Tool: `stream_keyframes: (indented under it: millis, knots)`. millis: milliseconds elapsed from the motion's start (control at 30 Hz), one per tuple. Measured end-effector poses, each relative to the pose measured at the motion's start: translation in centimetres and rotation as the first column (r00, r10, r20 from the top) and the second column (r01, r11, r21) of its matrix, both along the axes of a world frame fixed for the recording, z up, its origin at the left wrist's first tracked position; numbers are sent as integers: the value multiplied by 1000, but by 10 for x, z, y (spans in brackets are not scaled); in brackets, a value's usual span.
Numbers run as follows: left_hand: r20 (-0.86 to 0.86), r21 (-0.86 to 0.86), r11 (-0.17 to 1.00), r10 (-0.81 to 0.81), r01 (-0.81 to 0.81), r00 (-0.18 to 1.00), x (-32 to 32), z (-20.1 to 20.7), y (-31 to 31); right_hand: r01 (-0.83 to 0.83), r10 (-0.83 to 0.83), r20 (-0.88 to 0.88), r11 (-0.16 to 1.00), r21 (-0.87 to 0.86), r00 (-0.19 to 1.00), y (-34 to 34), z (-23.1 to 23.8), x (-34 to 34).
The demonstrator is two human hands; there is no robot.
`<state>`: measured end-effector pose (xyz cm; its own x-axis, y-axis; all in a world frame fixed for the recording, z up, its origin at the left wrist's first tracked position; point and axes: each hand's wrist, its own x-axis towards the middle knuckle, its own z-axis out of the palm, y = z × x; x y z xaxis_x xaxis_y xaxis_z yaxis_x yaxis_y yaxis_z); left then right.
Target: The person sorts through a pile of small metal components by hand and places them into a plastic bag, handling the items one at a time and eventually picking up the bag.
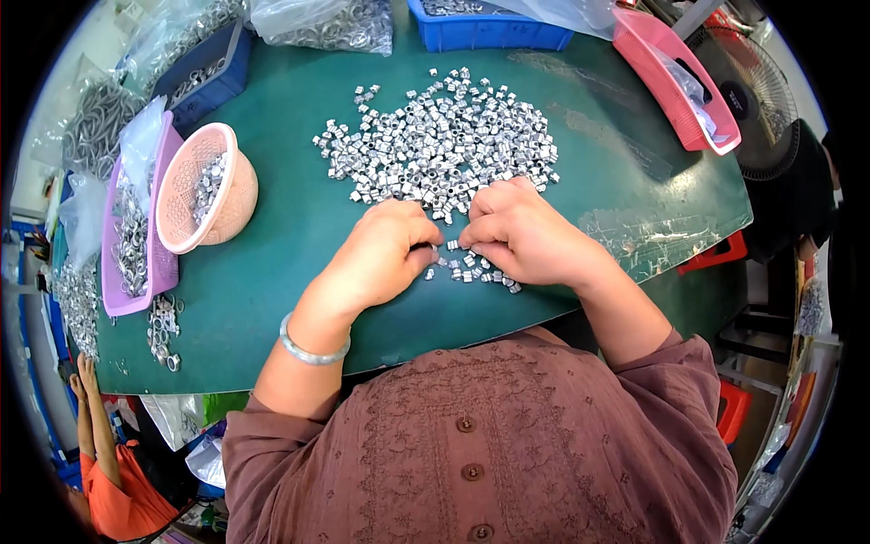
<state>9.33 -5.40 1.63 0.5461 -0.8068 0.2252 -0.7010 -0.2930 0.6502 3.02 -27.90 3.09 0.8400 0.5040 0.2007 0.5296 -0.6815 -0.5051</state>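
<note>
A wide heap of small silver metal pieces (444, 145), short and ring-like, is spread over the green table. At its near edge my left hand (385, 249) is closed, thumb and forefinger pinched beside a few of the pieces. My right hand (526, 231) faces it a short gap away, fingers curled in and touching the near side of the heap. Between and just below the fingertips lies a smaller cluster of the same pieces (471, 269). Whatever either pinch holds is too small and hidden to make out. A pale bangle (314, 354) circles my left wrist.
Left of the heap stand a peach basket (240, 195), a purple basket (165, 249) and a dark blue bin (213, 95), all holding metal parts. Loose rings (165, 331) lie nearby. A blue tray (494, 34), pink basket (671, 77) and fan (752, 100) stand beyond. Another person (127, 485) works at left.
</note>
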Motion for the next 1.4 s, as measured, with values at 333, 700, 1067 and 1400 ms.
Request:
stream_keyframes:
  millis: [333, 700, 1067, 1400]
  knots:
    - [-65, 21, 1000, -22, 23, 998, 4, 2, 4, 63, -61, 52, 998, -23, 997, 3, -3, 5]
    - [-32, -33, 975, 217, -218, 976, -1, -5, -7, 152, -140, 145, 985, -76, 980, 11, -7, 9]
    - [-28, -13, 962, 273, -274, 962, -2, -7, -14, 178, -170, 103, 981, -76, 980, 14, -6, 9]
    - [-42, -61, 963, 259, -261, 965, -3, -9, -13, 142, -142, 7, 990, 6, 990, 6, -5, 9]
